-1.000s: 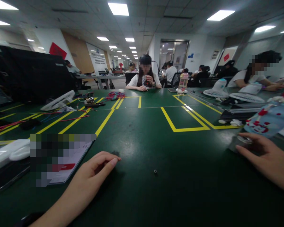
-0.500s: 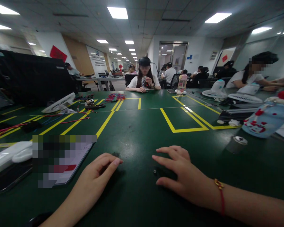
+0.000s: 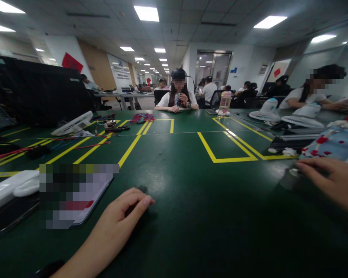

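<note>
My left hand (image 3: 133,206) rests low over the green table, its fingers curled and the thumb pressed to the fingertips. A small dark patch (image 3: 142,189) shows just past those fingertips; what it is I cannot make out. At the right edge my right hand (image 3: 333,181) reaches over the table, blurred and partly cut off. Its fingertips are at the top of a short silver metal cylinder (image 3: 289,180) standing there. Whether they touch it, or hold anything, I cannot tell.
A blue decorated bag-like item (image 3: 321,143) stands behind my right hand. Left lie a tablet-like panel (image 3: 95,200), partly pixelated, and a white device (image 3: 14,189). Wires and a white fan (image 3: 72,123) are farther left. A person (image 3: 178,94) sits across the table (image 3: 176,231).
My right hand has moved right, from the table's middle to the silver cylinder. The small black piece beside it earlier is gone from that spot. My left hand has barely moved.
</note>
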The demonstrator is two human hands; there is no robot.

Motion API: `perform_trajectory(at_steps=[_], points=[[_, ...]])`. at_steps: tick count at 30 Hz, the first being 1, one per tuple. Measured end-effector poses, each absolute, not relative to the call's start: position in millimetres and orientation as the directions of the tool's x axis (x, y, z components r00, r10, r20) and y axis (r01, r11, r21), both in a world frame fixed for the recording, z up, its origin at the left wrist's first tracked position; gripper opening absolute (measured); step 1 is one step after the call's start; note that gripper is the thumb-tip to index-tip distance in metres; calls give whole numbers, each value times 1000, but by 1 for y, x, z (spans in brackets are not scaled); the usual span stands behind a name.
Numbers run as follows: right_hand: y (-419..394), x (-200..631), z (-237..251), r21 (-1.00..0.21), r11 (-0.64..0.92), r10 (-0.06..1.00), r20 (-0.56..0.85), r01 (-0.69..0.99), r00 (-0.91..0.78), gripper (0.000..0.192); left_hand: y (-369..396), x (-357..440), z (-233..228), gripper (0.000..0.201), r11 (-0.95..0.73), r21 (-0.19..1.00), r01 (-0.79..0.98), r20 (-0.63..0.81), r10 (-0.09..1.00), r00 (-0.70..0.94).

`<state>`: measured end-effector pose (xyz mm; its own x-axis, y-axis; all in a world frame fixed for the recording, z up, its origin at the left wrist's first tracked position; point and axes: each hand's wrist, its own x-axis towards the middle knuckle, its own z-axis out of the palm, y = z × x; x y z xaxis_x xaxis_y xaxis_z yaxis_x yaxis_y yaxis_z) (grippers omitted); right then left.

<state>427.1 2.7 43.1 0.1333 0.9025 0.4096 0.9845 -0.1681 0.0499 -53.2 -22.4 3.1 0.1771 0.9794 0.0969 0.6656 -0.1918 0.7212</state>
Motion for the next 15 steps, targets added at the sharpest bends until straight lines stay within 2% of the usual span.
perform_trajectory(at_steps=[4,10,13,15], points=[[3,440,41,-37,-221,927,303,975,221,44,-24,-54,1,30,-185,720,669,89,980,175],[7,447,43,-170,-382,900,154,909,407,54,-25,-54,4,29,-189,718,670,89,979,182],[9,459,38,-256,-293,928,156,921,338,50,-26,-54,5,29,-195,717,669,89,978,190],[7,464,32,-276,-158,920,307,948,243,43,-26,-54,5,29,-196,720,666,85,977,197]])
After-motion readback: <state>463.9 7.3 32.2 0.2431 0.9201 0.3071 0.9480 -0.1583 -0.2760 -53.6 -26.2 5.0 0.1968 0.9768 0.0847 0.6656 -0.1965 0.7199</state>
